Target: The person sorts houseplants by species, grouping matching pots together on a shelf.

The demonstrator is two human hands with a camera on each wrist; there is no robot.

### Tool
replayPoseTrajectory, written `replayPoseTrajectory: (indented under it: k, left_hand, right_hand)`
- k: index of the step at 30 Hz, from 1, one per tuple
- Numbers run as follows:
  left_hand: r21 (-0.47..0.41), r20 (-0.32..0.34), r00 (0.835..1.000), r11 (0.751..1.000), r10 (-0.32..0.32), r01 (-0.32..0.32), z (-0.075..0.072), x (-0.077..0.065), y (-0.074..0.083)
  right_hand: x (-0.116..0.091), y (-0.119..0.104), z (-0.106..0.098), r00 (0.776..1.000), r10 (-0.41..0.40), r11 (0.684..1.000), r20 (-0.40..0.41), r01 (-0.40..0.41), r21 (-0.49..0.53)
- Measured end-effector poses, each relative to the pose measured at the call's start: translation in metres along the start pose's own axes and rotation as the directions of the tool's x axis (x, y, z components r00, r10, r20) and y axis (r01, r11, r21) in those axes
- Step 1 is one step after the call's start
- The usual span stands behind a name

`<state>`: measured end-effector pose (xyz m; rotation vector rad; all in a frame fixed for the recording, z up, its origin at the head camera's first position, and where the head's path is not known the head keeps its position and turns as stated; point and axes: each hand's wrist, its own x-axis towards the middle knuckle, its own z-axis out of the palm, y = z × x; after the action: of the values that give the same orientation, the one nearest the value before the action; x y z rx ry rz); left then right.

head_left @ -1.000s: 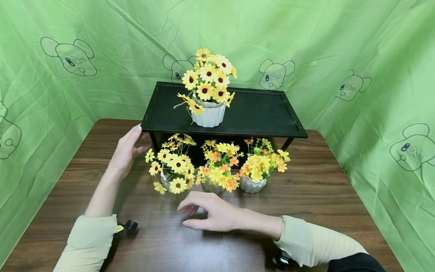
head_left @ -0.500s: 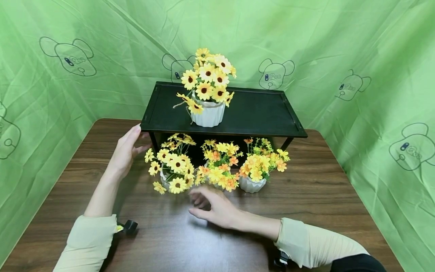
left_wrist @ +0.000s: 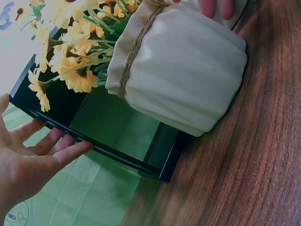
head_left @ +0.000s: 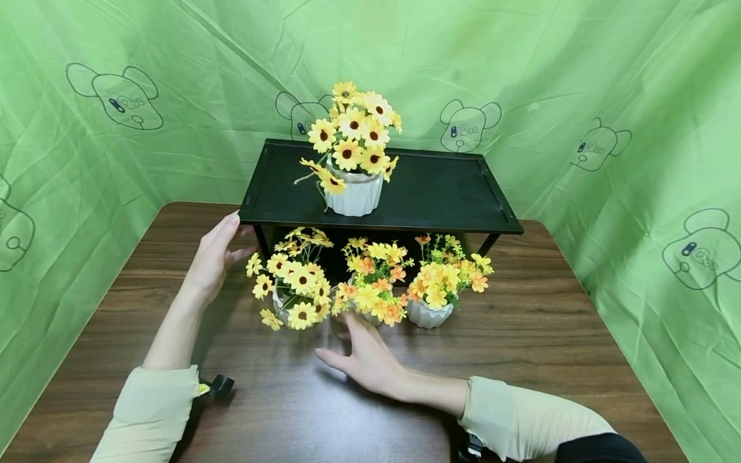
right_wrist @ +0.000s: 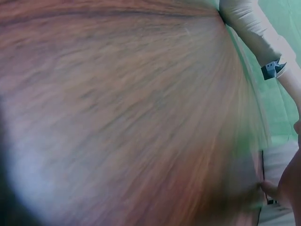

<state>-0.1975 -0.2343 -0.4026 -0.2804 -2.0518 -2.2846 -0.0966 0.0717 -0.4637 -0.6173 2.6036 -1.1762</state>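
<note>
Four potted plants: three on the bench (head_left: 538, 321) ahead of the right hand, one up on the black shelf (head_left: 446, 193). Left hand (head_left: 211, 260) spread, fingers nearly straight, touching the shelf's near left corner and side frame. Right hand (head_left: 370, 360) fairly wide, thumb well apart from fingers, reaching in at the middle potted plant (head_left: 366, 297); fingertips partly hidden by its yellow-orange flowers, can't tell if they touch the pot. Left potted plant (head_left: 302, 280), yellow with dark centres, sits between the hands, right of the left one; twine (left_wrist: 133, 49) around the neck of its white pot. Right potted plant (head_left: 437, 296), yellow and orange, ahead and to the right of the right hand. Top potted plant (head_left: 354, 193), dark-centred yellow flowers, white fluted pot, upright, ahead and right of the left hand. Pale sleeves (head_left: 153, 399) behind both hands. Green cloth (head_left: 550, 64) with animal-head outlines, far beyond the hands. Right wrist view mostly blurred bench.
</note>
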Motion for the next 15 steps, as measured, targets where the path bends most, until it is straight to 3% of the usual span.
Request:
replayPoseTrajectory:
  k: [8,15]
  left_hand:
    - [0.005,-0.003,1.000,1.000,0.000,0.000,-0.001,0.000,0.000]
    - [0.007,-0.002,1.000,1.000,0.000,0.000,-0.001,0.000,-0.001]
  right_hand:
    - [0.009,-0.013,0.014,0.995,0.098,0.992,-0.013,-0.097,0.076]
    - [0.031,-0.020,0.022,0.996,0.081,0.980,-0.043,-0.072,0.185]
